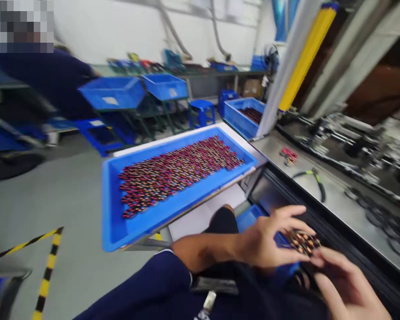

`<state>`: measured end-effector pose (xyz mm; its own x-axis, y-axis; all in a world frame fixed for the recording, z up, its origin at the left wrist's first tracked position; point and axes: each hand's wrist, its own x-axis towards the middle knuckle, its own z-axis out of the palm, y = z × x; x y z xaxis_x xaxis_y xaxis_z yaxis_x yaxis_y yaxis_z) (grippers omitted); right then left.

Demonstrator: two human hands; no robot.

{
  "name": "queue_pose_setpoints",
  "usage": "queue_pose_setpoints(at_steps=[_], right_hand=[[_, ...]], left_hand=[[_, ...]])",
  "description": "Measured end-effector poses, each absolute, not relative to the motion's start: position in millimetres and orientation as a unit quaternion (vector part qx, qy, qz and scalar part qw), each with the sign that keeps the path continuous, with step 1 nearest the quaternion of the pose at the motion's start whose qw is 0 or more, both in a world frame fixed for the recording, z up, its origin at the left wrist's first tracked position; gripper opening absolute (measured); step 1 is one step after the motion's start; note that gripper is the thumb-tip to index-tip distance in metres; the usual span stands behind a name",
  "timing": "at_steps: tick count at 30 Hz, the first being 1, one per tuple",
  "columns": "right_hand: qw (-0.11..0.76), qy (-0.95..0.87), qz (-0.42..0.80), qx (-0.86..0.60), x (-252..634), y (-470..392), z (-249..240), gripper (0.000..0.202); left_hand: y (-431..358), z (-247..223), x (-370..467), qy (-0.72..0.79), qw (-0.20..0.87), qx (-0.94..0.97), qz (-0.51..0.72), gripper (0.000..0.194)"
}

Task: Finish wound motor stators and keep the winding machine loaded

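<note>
My left hand (266,240) reaches over my lap at the lower right. Its thumb and fingers curve around a small round part with copper windings (305,242), which looks like a motor stator. From the right comes my right hand (350,284), its fingertips at the near right edge of that part. The thumb of this hand stands apart from the fingers below. Motion blurs the part's fine detail. To the left, a large blue tray (136,235) holds rows of many small red, black and copper-coloured parts (176,173).
Green-and-black pliers (313,178) and a few red-and-copper pieces (289,155) lie on the metal bench (270,146). Dark rings (380,213) line its right side. Machinery (340,138) stands behind. A blue bin (243,115) is beyond the tray. A person (50,80) sits at far left.
</note>
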<state>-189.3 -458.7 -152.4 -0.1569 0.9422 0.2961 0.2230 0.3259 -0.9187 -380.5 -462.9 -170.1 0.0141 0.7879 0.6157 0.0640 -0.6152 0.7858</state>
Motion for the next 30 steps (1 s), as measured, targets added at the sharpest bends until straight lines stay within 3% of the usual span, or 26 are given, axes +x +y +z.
queue_pose_setpoints(at_steps=[3, 6, 14, 17, 20, 26, 30], right_hand=[[0.47, -0.684, 0.376, -0.412, -199.3, -468.8, -129.1, 0.02], [0.457, -0.678, 0.406, -0.408, -207.7, -472.1, -118.2, 0.015], [0.487, -0.578, 0.458, -0.468, -198.8, -486.0, -147.6, 0.021], [0.489, -0.551, 0.484, -0.473, -199.8, -490.2, -156.6, 0.022], [0.485, -0.536, 0.506, -0.471, -196.9, -492.2, -162.4, 0.021], [0.506, -0.562, 0.517, -0.401, -185.7, -485.7, -154.6, 0.02], [0.485, -0.56, 0.542, -0.396, -191.4, -484.2, -144.4, 0.013]], left_hand=[[-469.2, -155.3, -384.4, 0.298, 0.235, 0.67, 0.638, 0.094], [-475.5, -151.5, -379.6, 0.297, 0.243, 0.672, 0.634, 0.095], [-477.7, -153.8, -370.0, 0.258, 0.567, 0.469, 0.625, 0.103], [-477.3, -153.1, -367.8, 0.253, 0.618, 0.418, 0.616, 0.106], [-480.5, -154.1, -364.3, 0.267, 0.586, 0.452, 0.618, 0.107], [-488.5, -156.8, -360.7, 0.319, 0.359, 0.622, 0.619, 0.103], [-489.5, -154.7, -360.6, 0.317, 0.325, 0.661, 0.597, 0.105]])
